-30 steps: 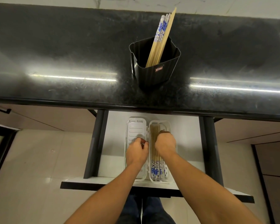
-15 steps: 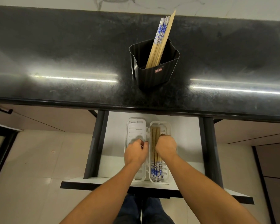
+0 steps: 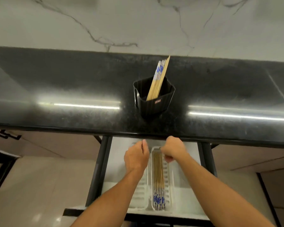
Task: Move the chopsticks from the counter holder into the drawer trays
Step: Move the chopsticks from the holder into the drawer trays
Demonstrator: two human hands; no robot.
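chopsticks [image 3: 157, 82] of pale wood with blue-patterned tops lean rightward in the black holder [image 3: 154, 107] on the dark counter [image 3: 72, 82], while the sorted chopsticks [image 3: 158, 174] lie side by side, lengthwise, in the right tray [image 3: 169, 177] of the open drawer [image 3: 120, 154] below. the left tray [image 3: 142, 194], partly under my forearm, shows none that i can see. my left hand [image 3: 136, 158] hovers above the far end of the left tray, back to the camera, fingers loosely bent, with nothing visible in it. my right hand [image 3: 173, 149] is bunched, knuckles up, over the far end of the right tray, just by the tips of the sorted chopsticks; its fingers curl underneath, and i cannot tell whether they pinch anything or merely touch the rim. by my reading, one batch is down and the job sits between loads, roughly midway, with a fair bundle left in the holder. the next move calls for a reach up over the counter's edge, a grip around a few sticks near their tops, a straight lift so the holder does not tip, then laying them flat, most likely in the left tray.
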